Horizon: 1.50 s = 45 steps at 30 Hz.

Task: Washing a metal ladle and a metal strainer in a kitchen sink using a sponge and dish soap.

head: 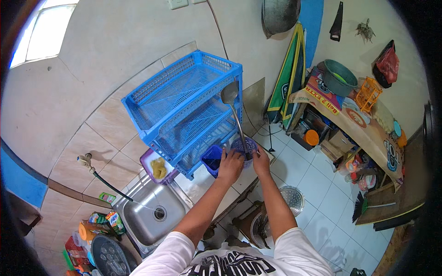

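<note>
Both my hands are at a round purple plastic utensil basket [251, 146] on the tiled counter [203, 186]. My left hand [232, 165] grips its near left side, and my right hand [261, 161] holds its right rim. A long-handled metal wok spatula [230, 94] stands tilted in the basket, blade up, in front of the blue rack. Left of the basket, close to my left fingers, is a dark blue plastic basket [211, 154]. My fingers partly cover the purple basket, and its bottom is hidden.
A tiered blue plastic rack [165, 126] stands behind the baskets. Water runs from a hose [112, 186] into the steel sink [140, 220]. Beside the sink, a purple tray [147, 159] holds a yellowish cloth or sponge [158, 168]. A perforated metal pot [292, 200] is below right.
</note>
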Available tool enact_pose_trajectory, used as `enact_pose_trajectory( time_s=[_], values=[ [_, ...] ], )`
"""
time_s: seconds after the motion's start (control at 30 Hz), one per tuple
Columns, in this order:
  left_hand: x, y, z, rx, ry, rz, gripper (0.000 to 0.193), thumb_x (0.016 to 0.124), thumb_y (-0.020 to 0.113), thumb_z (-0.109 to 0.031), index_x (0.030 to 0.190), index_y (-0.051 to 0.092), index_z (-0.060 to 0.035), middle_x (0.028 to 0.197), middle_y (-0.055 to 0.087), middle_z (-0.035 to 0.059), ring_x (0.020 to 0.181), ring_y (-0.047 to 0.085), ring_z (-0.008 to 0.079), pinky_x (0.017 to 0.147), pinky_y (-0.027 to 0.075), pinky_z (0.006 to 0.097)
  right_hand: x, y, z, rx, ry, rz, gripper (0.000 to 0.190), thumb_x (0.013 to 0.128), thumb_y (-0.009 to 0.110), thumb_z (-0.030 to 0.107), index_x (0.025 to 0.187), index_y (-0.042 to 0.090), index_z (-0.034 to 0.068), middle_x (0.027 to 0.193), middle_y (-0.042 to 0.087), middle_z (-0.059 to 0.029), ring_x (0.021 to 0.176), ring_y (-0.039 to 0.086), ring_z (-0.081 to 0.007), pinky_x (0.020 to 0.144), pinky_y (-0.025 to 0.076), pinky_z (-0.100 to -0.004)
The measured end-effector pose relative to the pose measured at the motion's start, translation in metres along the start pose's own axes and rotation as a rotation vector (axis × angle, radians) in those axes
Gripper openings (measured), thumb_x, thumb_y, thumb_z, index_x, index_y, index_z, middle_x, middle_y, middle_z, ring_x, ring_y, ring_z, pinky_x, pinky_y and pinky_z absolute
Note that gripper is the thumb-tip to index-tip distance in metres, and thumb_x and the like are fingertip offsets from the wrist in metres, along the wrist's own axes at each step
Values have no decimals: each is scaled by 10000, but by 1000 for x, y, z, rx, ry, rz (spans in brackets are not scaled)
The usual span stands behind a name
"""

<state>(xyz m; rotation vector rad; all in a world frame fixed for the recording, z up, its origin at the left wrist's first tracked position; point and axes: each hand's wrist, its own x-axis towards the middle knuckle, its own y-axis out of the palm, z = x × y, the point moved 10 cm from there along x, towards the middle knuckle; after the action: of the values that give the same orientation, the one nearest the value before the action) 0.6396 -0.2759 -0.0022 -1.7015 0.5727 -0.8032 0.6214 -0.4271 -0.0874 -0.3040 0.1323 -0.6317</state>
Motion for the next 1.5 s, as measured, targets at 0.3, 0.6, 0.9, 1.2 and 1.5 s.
enact_pose_trajectory(
  time_s=[0.3, 0.6, 0.9, 1.2, 1.5],
  values=[
    [-1, -8, -13, -60, 22, -9, 423, 845, 760, -190, 1237, 637, -88, 1289, 638, 108, 1399, 459, 360, 1214, 254, 610, -8, -6, 2, 23, 20, -6, 615, 1025, 609, 347, 1534, 434, 47, 1478, 539, -219, 1269, 602, -355, 1037, 485, -438],
    [-72, -71, -45, -412, 175, -317, 386, 795, 777, -75, 1165, 667, -52, 1219, 652, 148, 1282, 548, 378, 1119, 409, 537, -91, -40, -2, 103, -28, -189, 551, 1004, 656, 294, 1462, 488, 38, 1424, 561, -175, 1259, 571, -320, 1019, 476, -422],
    [-254, 5, -44, -938, -76, 299, 181, 905, 729, -104, 1062, 720, -15, 1002, 730, 161, 903, 712, 314, 798, 558, 401, -288, -27, -54, 54, 74, -54, 271, 987, 670, 162, 1216, 634, 23, 1062, 709, -91, 981, 691, -180, 849, 552, -323],
    [-352, 110, -78, -1016, 18, 824, 242, 973, 680, -183, 1139, 707, -9, 980, 758, 167, 864, 743, 199, 774, 566, 345, -424, -25, -136, -8, 311, -103, 243, 971, 671, 177, 1153, 669, 17, 1050, 740, -136, 933, 719, -239, 845, 558, -358],
    [-288, 205, -157, -1174, -21, 734, 201, 964, 687, -130, 1132, 688, -19, 927, 721, 87, 857, 684, 152, 793, 541, 310, -420, -118, -261, 15, 533, -509, 298, 912, 752, 188, 1149, 657, 35, 1014, 728, -88, 923, 698, -192, 854, 548, -333]
  ],
)
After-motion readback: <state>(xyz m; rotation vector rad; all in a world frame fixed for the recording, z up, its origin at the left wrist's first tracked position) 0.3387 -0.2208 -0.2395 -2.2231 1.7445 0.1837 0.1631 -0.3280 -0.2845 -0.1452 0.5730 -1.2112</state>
